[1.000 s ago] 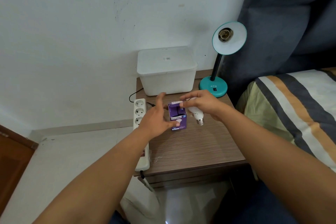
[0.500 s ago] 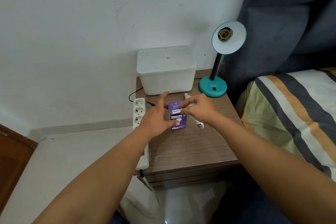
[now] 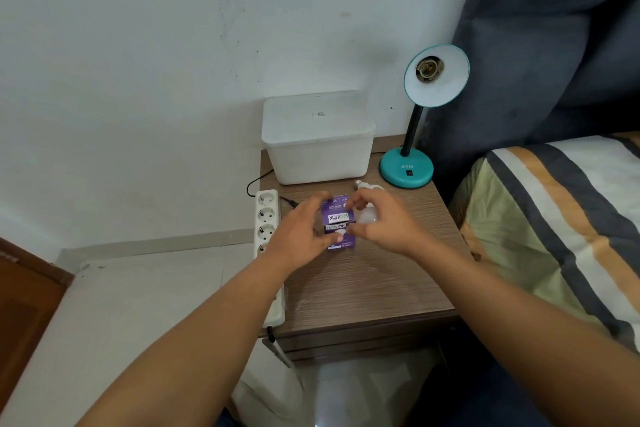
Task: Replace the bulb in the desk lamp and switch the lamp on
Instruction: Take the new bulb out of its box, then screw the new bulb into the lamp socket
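A wood-grain bedside table point(image 3: 363, 288) stands against a white wall beside a striped bed point(image 3: 561, 218), carrying a white lidded box point(image 3: 318, 139), a power strip point(image 3: 266, 218) and a teal desk lamp point(image 3: 419, 121) with a bare socket. Mid-table, the left hand point(image 3: 294, 236) cups the purple Ecolink bulb box point(image 3: 337, 218) with fingers spread. The right hand point(image 3: 384, 222) curls loosely at its flap; a white bulb point(image 3: 367, 215) lies under it, whether gripped I cannot tell.
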